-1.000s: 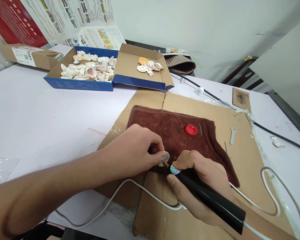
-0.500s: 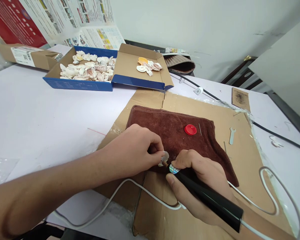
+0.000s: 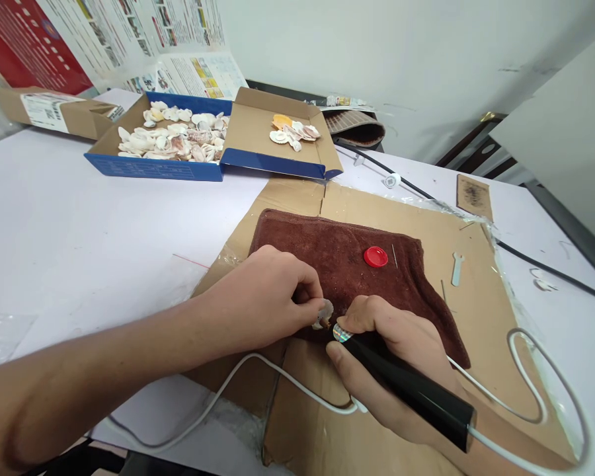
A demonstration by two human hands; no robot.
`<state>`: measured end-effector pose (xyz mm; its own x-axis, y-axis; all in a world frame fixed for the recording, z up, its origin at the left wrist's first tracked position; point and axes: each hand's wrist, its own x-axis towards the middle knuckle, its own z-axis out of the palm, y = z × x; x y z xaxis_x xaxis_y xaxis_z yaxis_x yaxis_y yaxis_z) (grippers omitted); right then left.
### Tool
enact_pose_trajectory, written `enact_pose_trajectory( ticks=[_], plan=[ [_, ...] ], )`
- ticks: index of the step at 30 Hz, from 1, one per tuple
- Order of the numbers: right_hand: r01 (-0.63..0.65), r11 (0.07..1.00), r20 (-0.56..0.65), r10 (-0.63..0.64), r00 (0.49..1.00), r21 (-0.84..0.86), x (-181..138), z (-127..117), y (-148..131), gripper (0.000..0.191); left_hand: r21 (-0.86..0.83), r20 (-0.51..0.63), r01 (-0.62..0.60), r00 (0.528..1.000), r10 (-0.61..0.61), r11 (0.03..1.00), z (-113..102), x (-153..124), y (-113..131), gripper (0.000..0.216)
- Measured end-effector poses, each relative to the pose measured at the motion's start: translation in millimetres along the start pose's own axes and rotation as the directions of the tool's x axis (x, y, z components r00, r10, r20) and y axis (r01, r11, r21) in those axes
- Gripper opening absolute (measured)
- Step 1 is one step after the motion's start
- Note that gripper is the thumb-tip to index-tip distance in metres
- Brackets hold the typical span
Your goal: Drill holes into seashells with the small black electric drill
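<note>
My left hand (image 3: 277, 291) pinches a small whitish seashell (image 3: 327, 309) between thumb and fingertips, over the near edge of a brown cloth (image 3: 307, 238). In my right hand (image 3: 401, 330) lies a black pen-shaped rotary tool (image 3: 416, 390) with a shiny sticker near its front and a white cord (image 3: 506, 449) from its back. The tool's tip points left at the shell and is very close to it; whether they touch I cannot tell. Beyond my hands, a red cap (image 3: 375, 256) and a thin metal pin (image 3: 395, 256) rest on the cloth.
Under the cloth lies flattened cardboard (image 3: 377, 205). At its right are a small wrench (image 3: 457, 269) and a thin rod (image 3: 443, 291). A blue box (image 3: 153, 167) full of shells stands at the back left; several shells (image 3: 295, 130) lie on its open lid. A black cable (image 3: 416, 192) crosses behind.
The rotary tool and my right hand have shifted very slightly left and up. My left hand and the shell are nearly still. The view has moved a little.
</note>
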<state>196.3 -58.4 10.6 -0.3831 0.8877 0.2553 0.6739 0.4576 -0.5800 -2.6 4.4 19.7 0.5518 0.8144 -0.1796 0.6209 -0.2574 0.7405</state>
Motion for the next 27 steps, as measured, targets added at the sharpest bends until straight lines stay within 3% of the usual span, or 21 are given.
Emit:
enact_pose_trajectory(
  ticks=[19, 27],
  plan=[
    [-0.058, 0.996, 0.006, 0.059, 0.998, -0.067, 2.9, 1.7, -9.5, 0.026, 0.014, -0.018, 0.009, 1.000, -0.009, 1.000, -1.1, 1.8, 3.4, 0.017],
    [-0.022, 0.993, -0.001, 0.022, 1.000, -0.115, 5.4, 1.8, -9.9, 0.027, 0.037, -0.043, -0.033, 0.999, 0.034, 0.999, -1.8, 5.0, 1.8, 0.020]
  ],
)
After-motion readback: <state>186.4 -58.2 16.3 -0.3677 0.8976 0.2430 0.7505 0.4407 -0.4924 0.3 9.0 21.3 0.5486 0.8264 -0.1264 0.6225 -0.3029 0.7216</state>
